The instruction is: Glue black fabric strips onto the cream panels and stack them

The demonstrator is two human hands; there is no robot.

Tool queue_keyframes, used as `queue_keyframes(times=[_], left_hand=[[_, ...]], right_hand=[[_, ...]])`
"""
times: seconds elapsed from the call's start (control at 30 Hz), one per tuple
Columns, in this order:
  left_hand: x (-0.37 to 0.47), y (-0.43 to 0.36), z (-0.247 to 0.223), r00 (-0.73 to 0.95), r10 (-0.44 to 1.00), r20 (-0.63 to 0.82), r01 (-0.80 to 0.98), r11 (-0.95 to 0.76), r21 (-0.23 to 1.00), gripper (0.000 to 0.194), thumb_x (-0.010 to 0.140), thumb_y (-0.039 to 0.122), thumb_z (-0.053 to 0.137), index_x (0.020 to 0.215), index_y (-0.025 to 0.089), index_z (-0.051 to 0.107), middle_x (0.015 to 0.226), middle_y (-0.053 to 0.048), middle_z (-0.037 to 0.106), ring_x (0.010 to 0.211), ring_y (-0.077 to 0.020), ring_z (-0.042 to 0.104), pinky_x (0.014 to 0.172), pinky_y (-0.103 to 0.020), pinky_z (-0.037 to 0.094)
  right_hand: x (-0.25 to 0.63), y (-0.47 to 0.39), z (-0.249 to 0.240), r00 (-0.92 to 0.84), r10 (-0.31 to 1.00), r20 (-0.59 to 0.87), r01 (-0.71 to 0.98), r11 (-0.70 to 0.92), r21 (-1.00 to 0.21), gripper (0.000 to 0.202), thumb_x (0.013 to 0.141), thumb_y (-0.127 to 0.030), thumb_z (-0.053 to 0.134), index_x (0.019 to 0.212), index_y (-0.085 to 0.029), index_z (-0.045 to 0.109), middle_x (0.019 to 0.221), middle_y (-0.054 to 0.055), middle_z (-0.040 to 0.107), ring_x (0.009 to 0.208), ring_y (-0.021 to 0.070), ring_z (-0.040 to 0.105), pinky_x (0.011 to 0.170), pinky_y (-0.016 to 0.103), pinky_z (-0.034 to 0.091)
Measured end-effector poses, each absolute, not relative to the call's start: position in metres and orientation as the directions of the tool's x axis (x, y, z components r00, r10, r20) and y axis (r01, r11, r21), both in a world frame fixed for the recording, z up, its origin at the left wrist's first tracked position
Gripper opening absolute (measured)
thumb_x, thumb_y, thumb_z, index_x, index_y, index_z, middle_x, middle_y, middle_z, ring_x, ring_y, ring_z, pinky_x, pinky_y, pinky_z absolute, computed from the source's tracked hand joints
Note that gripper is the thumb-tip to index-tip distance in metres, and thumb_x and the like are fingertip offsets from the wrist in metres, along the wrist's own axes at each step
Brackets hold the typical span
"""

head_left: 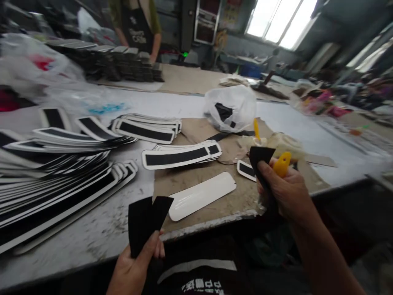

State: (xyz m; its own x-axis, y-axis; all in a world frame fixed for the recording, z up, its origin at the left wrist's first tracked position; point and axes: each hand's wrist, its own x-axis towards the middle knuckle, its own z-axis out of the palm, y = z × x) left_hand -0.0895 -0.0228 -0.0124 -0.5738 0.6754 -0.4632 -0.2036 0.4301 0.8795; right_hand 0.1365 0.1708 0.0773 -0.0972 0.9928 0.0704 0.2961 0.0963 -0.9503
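Black pieces of thin material are pinched between the thumb and fingers of my left hand, at the table's front edge. My right hand grips another black strip and also has a yellow-handled tool tucked in it. Between the hands, a glossy white rounded strip lies on the brown sheet. Behind it is a small stack of white-edged black strips. A similar piece lies partly behind my right hand.
Large piles of white-edged black strips cover the table's left side. A plastic bag with black scraps and an upright yellow stick stand farther back. Across the table is a person in a dark apron, near stacked pieces.
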Motion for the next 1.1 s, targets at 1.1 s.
queue_keyframes(times=[1.1], left_hand=[[-0.111, 0.045, -0.023, -0.363, 0.675, -0.642, -0.463, 0.468, 0.753, 0.019, 0.064, 0.028, 0.069, 0.076, 0.013, 0.066, 0.07, -0.002, 0.064, 0.066, -0.0161, 0.056, 0.061, -0.024, 0.041]], right_hand=[[-0.025, 0.197, 0.019, -0.74, 0.189, -0.645, 0.428, 0.873, -0.235, 0.026, 0.082, -0.034, 0.055, 0.093, -0.015, 0.07, 0.083, 0.012, 0.069, 0.078, 0.0235, 0.064, 0.06, 0.026, 0.041]])
